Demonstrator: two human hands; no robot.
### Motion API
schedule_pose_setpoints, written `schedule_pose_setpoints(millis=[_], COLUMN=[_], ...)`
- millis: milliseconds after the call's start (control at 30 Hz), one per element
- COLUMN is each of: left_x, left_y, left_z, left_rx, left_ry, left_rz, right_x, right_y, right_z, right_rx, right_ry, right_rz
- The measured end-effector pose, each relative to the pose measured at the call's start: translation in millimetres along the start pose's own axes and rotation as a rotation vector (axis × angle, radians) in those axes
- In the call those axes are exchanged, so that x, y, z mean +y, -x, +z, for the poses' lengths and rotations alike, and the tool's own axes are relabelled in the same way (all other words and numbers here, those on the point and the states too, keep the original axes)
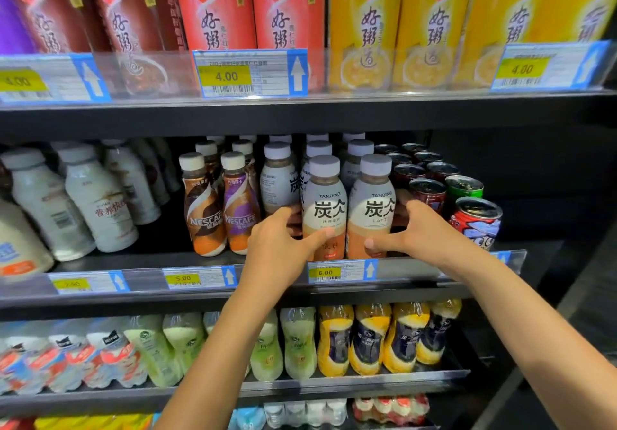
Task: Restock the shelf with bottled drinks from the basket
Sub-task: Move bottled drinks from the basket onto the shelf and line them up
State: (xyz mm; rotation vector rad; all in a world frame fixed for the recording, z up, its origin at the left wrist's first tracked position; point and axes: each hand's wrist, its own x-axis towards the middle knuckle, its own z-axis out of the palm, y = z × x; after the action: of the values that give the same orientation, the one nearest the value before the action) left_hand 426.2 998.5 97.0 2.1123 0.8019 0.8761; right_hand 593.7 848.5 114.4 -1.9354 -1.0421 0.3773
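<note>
Here I see the middle shelf, a dark board with price tags along its near lip, carrying rows of bottles and cans. At its near edge stand two TANBING latte bottles, upright and touching, each with a pale grey cap, a grey upper label with black characters and an orange-tan lower half. My left hand wraps the left bottle, fingers round its far left side and thumb pressed across the front. My right hand grips the right bottle in mirror fashion, thumb on the lower front. Nescafe bottles stand just left; cans sit just right. The basket is out of view.
</note>
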Motion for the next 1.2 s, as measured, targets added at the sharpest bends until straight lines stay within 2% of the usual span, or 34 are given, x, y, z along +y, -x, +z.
schedule_pose_setpoints(millis=[300, 1200], left_x=[-2, -3], left_y=[-2, -2], left_z=[4, 5], left_rx=[0.019, 0.057], left_ry=[0.0, -0.016], left_rz=[-0.002, -0.001], right_x=[5, 6], right_y=[-8, -8], right_z=[4, 3], right_rx=[0.063, 0.055], right_ry=[0.055, 0.046], right_rz=[0.014, 0.029])
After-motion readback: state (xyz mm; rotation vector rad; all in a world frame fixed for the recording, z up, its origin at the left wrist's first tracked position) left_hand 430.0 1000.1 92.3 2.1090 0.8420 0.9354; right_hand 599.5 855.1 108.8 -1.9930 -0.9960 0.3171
